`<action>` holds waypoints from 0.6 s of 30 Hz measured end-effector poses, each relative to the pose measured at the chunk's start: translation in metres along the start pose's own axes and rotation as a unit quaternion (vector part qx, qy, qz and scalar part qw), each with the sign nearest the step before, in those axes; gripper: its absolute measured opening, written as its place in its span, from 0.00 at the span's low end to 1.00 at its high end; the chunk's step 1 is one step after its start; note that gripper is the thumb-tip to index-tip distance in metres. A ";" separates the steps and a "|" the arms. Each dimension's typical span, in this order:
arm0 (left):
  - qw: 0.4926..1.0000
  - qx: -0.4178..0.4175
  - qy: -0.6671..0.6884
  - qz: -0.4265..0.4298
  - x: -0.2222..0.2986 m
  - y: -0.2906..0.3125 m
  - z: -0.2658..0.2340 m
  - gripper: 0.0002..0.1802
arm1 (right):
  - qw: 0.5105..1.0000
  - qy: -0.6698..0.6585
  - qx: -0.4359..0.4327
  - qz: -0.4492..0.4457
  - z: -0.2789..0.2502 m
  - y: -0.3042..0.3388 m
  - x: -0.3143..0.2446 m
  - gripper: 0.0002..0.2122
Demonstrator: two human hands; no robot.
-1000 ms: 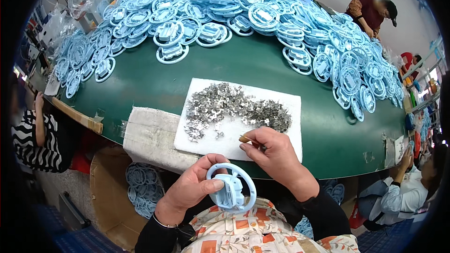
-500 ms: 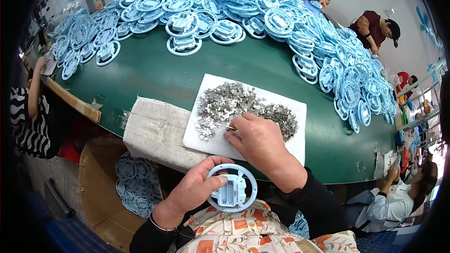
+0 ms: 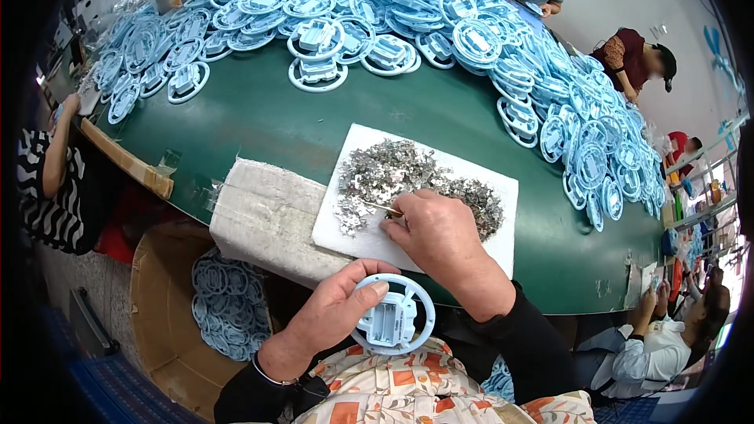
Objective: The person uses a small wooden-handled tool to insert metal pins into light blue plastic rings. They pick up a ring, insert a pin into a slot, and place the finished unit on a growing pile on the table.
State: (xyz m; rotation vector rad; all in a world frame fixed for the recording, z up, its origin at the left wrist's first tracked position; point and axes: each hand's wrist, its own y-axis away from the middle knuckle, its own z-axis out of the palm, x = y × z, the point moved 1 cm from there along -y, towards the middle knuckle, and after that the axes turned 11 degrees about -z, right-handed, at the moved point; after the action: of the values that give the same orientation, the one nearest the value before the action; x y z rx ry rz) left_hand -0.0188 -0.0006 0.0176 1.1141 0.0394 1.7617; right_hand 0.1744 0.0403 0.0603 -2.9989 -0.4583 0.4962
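My left hand [image 3: 330, 312] grips a light blue toy steering wheel [image 3: 386, 323] by its left rim, with the thumb across the front. Its open battery compartment faces up at me. Over the foam sheet, my right hand [image 3: 446, 237] is closed in a pinch round a thin pointed metal tool [image 3: 382, 207], whose far end reaches into small silvery metal pieces [image 3: 385, 169]. Whether the tool is a pair of tweezers cannot be made out. The pieces lie heaped on a white foam sheet [image 3: 343, 244].
Many more blue wheels [image 3: 393, 8] are piled along the back and right of the green table [image 3: 259, 110]. A whitish padded block [image 3: 263, 216] adjoins the foam. Below left, a cardboard box [image 3: 169, 306] holds wheels. Several co-workers sit around, one in a striped top [image 3: 51, 196].
The view has shifted slightly. My left thumb has moved up from the compartment toward the wheel's upper rim. My right hand still points the tool into the metal pieces.
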 end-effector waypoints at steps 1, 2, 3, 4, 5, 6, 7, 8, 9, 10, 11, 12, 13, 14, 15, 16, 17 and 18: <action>1.000 0.005 -0.004 -0.001 0.000 0.000 0.001 0.18 | 1.000 0.008 -0.001 -0.001 0.002 -0.002 -0.001 0.08; 1.000 0.009 -0.008 -0.003 0.000 0.000 0.001 0.18 | 1.000 0.016 -0.003 -0.003 0.003 -0.003 -0.002 0.08; 1.000 0.014 -0.012 -0.005 0.001 -0.001 0.002 0.18 | 1.000 0.006 -0.004 0.002 0.003 -0.003 0.000 0.08; 0.999 0.023 -0.024 -0.001 0.002 0.000 0.003 0.18 | 1.000 -0.003 -0.004 0.005 0.001 -0.003 0.003 0.08; 0.999 0.033 -0.036 0.003 0.004 0.000 0.003 0.18 | 1.000 -0.012 -0.005 0.008 -0.002 -0.003 0.006 0.08; 0.998 0.043 -0.048 0.006 0.006 0.000 0.004 0.18 | 0.997 -0.071 0.009 0.013 -0.004 -0.002 0.009 0.08; 0.997 0.048 -0.057 0.019 0.008 0.000 0.005 0.18 | 0.991 -0.130 0.022 0.018 -0.007 0.001 0.012 0.08; 0.996 0.053 -0.067 0.031 0.011 0.000 0.007 0.19 | 0.981 -0.188 0.035 0.023 -0.010 0.004 0.015 0.08; 0.994 0.057 -0.077 0.044 0.014 -0.002 0.009 0.19 | 0.969 -0.243 0.029 0.027 -0.017 0.007 0.016 0.06; 0.994 0.058 -0.074 0.049 0.017 -0.005 0.011 0.19 | 0.960 -0.278 0.032 0.016 -0.019 0.012 0.018 0.06; 0.994 0.059 -0.071 0.054 0.020 -0.008 0.013 0.19 | 0.949 -0.312 0.035 0.004 -0.020 0.017 0.019 0.05; 0.994 0.056 -0.071 0.056 0.023 -0.013 0.017 0.19 | 0.938 -0.345 0.040 -0.003 -0.023 0.023 0.022 0.05; 0.996 0.048 -0.057 0.048 0.023 -0.016 0.020 0.19 | 0.941 -0.338 0.028 -0.011 -0.029 0.027 0.022 0.05; 0.997 0.040 -0.043 0.040 0.023 -0.020 0.021 0.19 | 0.933 -0.356 0.029 -0.028 -0.030 0.031 0.022 0.05; 0.999 0.032 -0.029 0.032 0.023 -0.023 0.022 0.18 | 0.926 -0.374 0.029 -0.045 -0.030 0.035 0.022 0.05; 0.999 0.022 -0.036 0.020 0.023 -0.025 0.023 0.18 | 0.918 -0.391 0.032 -0.059 -0.031 0.038 0.023 0.05; 0.999 0.012 -0.043 0.009 0.023 -0.027 0.023 0.17 | 0.921 -0.380 0.044 -0.076 -0.034 0.041 0.023 0.05; 0.999 0.002 -0.050 -0.002 0.022 -0.028 0.024 0.17 | 0.919 -0.389 0.043 -0.046 -0.037 0.044 0.023 0.05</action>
State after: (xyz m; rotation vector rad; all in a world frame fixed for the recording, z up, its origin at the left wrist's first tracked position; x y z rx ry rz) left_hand 0.0164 0.0195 0.0323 1.2027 -0.0168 1.6994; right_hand 0.2192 0.0050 0.0831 -2.5546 -0.5834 1.6503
